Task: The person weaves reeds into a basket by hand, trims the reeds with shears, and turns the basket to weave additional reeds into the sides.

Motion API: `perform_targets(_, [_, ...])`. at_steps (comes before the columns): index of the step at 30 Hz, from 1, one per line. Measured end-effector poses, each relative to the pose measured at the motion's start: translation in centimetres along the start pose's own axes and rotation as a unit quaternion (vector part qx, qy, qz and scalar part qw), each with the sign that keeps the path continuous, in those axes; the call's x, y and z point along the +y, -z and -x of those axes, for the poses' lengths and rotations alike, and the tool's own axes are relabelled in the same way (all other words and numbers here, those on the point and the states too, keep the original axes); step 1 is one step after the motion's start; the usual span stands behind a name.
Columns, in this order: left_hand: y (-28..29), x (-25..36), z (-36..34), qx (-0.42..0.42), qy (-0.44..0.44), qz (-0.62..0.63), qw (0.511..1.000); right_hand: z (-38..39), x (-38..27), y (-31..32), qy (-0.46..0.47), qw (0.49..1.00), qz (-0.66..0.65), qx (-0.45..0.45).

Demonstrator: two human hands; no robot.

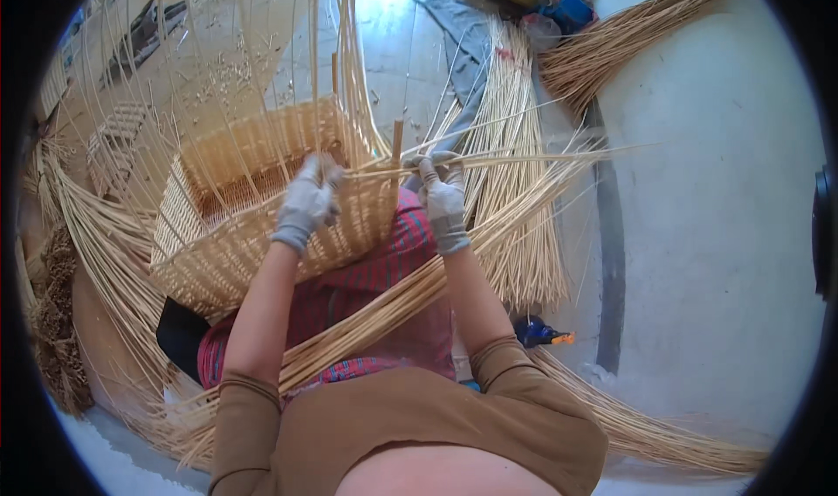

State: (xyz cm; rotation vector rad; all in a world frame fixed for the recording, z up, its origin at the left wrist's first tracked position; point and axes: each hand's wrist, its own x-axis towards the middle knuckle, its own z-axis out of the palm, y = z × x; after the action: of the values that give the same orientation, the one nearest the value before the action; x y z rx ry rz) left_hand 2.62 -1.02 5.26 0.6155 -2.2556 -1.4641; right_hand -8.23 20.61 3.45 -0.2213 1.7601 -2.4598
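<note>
A woven tan basket (192,260) with tall upright stakes rests tilted on my lap, over red striped cloth (410,225). My left hand (307,195), in a pale glove, grips pale strands at the basket's near rim, slightly blurred. Just right of a short stick (397,143) at the basket's right corner, my right hand (439,195), also gloved, has its fingers closed on the strands (524,159) that stretch out to the right. A long bundle of loose strands (384,308) lies diagonally across my lap beneath my forearms.
Strand bundles lie at the right (524,243), upper right (628,34), lower right (663,435) and left (105,260). A blue container (566,12) stands at the back, and a dark blue bottle (537,332) is by my right elbow. A woven piece (118,147) lies at the upper left.
</note>
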Motion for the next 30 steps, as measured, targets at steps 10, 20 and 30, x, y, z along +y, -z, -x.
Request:
perform_targets(10, [-3.9,-1.0,-3.5,-0.048,0.134,-0.064,0.988,-9.8,-2.7,-10.4,0.313,0.873,0.344,-0.143])
perform_targets(20, [0.2,-2.8,1.3,0.051,-0.104,0.006,0.993,6.5,-0.3,-7.1,0.093,0.851,0.352,-0.379])
perform_targets(30, [21.5,-7.0,20.6,-0.121,0.048,-0.088,0.988,18.2,0.7,-11.9,-0.106,0.537,0.468,-0.694])
